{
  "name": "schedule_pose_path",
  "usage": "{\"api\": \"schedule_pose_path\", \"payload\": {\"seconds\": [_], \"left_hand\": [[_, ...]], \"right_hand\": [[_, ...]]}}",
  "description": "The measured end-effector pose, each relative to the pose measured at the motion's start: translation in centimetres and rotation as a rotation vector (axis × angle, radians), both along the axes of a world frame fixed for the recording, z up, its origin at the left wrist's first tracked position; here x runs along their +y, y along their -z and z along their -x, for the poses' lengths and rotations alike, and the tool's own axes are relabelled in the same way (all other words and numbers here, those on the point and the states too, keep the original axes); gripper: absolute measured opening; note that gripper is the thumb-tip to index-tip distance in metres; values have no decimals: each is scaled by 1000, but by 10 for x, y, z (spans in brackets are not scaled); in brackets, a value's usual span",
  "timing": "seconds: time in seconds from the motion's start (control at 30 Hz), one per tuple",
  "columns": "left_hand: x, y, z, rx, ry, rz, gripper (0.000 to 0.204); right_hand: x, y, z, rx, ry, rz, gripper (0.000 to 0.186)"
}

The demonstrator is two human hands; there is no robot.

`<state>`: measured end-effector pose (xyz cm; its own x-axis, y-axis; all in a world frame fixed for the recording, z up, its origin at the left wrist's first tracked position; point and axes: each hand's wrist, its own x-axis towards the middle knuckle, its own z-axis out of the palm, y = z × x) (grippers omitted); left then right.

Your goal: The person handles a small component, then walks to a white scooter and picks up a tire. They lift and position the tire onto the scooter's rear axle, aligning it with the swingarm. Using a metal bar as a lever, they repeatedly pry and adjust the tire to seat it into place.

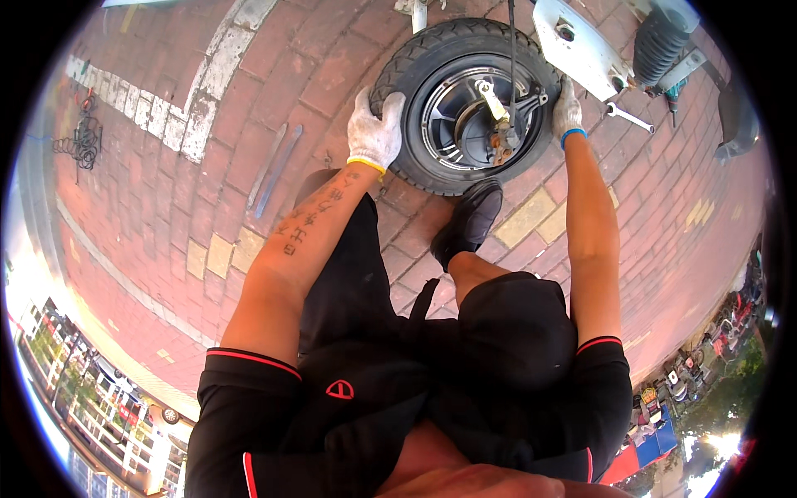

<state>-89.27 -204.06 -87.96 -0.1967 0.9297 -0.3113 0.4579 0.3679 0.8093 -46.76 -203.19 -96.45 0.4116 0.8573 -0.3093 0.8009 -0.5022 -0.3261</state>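
A black-tyred scooter wheel (404,79) with a dark hub (475,133) and silver-edged spokes is in front of me at the top. My left hand (378,131), in a white work glove with a yellow cuff, grips the tyre's left side. On its right side my right hand (568,109), gloved with a blue cuff, holds the tyre, its fingers partly hidden by the rim edge. A black cable (512,58) runs down to the hub, beside a pale metal lever (491,101) and a rusty fitting (503,148). My black shoe (473,217) stands close to the tyre's near edge.
Right of the wheel lie a spanner (631,118) and a teal-handled tool (674,93), near a white scooter panel (581,48) and a black ribbed boot (658,46). Two long flat bars (278,170) and a tangled dark cable (85,137) lie on the brick paving (199,220) at left.
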Motion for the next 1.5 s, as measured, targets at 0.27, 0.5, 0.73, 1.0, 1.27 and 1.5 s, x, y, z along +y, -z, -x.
{"api": "schedule_pose_path", "payload": {"seconds": [0.27,0.5,0.73,1.0,1.27,1.5], "left_hand": [[7,-12,-6,-52,-44,47,70],[8,-15,-1,-56,-41,151,73],[7,-4,4,-97,-18,98,71],[2,-13,11,-88,-11,81,77],[-1,-16,5,-78,-31,7,77],[-1,4,0,-158,-3,-69,85]], "right_hand": [[1,-19,1,-86,-73,17,63],[-6,-8,0,-169,-97,53,54],[-21,12,-19,-173,-147,-259,51],[6,-6,-2,100,130,-29,46],[-11,13,-21,-28,20,-142,56],[-76,-15,22,14,69,-241,50]]}}
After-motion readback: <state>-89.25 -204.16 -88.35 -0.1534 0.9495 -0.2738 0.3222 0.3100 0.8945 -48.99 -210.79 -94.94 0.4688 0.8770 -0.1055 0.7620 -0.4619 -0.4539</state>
